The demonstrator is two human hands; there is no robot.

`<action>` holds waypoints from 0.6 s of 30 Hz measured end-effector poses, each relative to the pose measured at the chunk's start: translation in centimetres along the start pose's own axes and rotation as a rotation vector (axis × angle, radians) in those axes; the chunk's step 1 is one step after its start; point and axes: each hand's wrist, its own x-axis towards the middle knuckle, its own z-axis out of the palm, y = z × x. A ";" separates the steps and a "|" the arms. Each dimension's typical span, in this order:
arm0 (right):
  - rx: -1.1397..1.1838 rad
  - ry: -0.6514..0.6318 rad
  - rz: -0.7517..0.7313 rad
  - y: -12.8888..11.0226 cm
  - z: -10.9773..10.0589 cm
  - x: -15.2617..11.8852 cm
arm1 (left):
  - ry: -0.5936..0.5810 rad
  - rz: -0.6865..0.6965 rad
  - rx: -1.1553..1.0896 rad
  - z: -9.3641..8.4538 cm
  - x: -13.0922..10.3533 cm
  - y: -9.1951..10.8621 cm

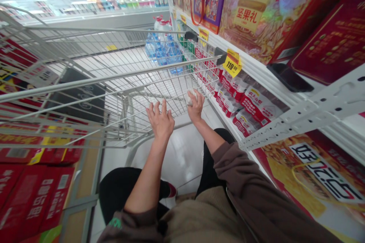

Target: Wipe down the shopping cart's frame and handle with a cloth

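Observation:
A wire shopping cart (114, 75) stretches across the view in front of me. My left hand (161, 119) is at the lower wires of the cart, with its fingers spread and nothing in it. To its right, my right hand (195, 107) is beside the same wire panel, fingers bent but apart. A small pale patch shows by its fingertips, too small to name. Whether either hand presses on the wires, I cannot tell. Bottles of blue-tinted water (164, 51) are seen through the mesh behind the cart.
On the right, a white shelf holds gift boxes (248, 11) and a black phone-like object (290, 77) at its edge. Packs of bottled water (258, 102) stand below. Red cartons (34, 193) are stacked on the left. A lit refrigerated display (85, 7) runs along the back.

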 end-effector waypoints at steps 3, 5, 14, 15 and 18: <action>-0.003 -0.017 -0.009 -0.9 0.3 -0.9 | -0.015 -0.005 0.006 0.0 -0.1 0.2; 0.004 -0.071 -0.097 -1.5 0.6 -1.4 | -0.013 -0.012 0.020 -0.1 -0.2 0.2; -0.029 -0.015 -0.085 -1.5 0.5 -0.9 | -0.022 0.022 0.018 0.0 -0.3 -0.3; -0.019 -0.037 -0.135 -1.6 0.4 -0.9 | -0.023 0.017 0.023 0.0 -0.3 -0.2; 0.004 -0.021 -0.144 -1.6 -0.1 -0.7 | -0.035 0.028 0.012 0.0 -0.3 -0.1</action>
